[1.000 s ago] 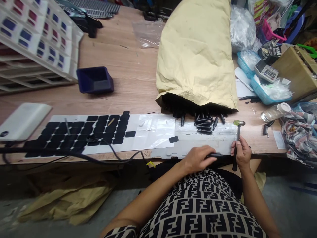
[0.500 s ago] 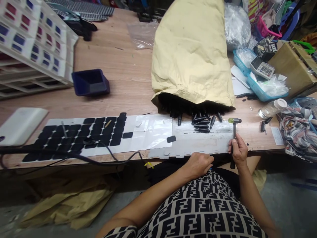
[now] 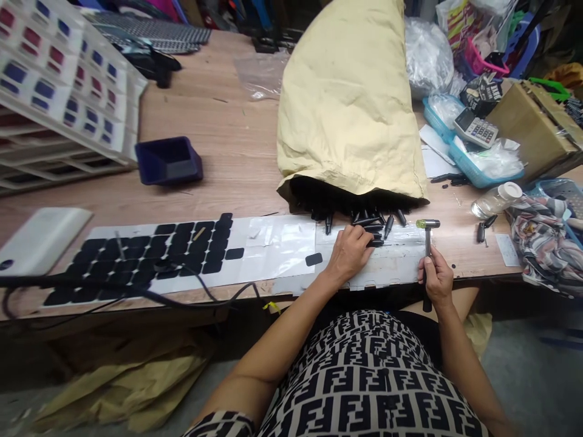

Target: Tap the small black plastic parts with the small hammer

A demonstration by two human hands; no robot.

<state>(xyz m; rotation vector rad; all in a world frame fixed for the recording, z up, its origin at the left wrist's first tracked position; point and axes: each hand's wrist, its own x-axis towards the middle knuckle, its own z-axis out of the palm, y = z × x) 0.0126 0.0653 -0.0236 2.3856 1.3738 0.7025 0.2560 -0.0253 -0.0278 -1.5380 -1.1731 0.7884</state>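
My right hand [image 3: 438, 278] grips a small hammer [image 3: 428, 255] by its dark handle, head upward, with a yellow-green face on one side. My left hand [image 3: 350, 252] lies over a small heap on the work board, its fingers curled and closed on a black cylindrical piece [image 3: 376, 243]. Its fingertips are partly hidden among the other pieces. Several similar black pieces [image 3: 388, 227] lie at the mouth of a large tan paper sack [image 3: 348, 115]. Beneath them is a grey-white board [image 3: 392, 264] at the table's front edge.
To the left lie a white sheet with black rounded pads [image 3: 182, 243], cables [image 3: 173, 297] and a dark blue tray [image 3: 168, 161]. A white plastic rack [image 3: 91, 79] stands behind. On the right are a capped bottle [image 3: 496, 200], blue baskets [image 3: 483, 170], a calculator [image 3: 476, 128] and cloth [image 3: 540, 243].
My left hand has moved from my lap up and forward onto the black pieces. My right hand still holds the hammer in nearly the same place. The view has shifted slightly.
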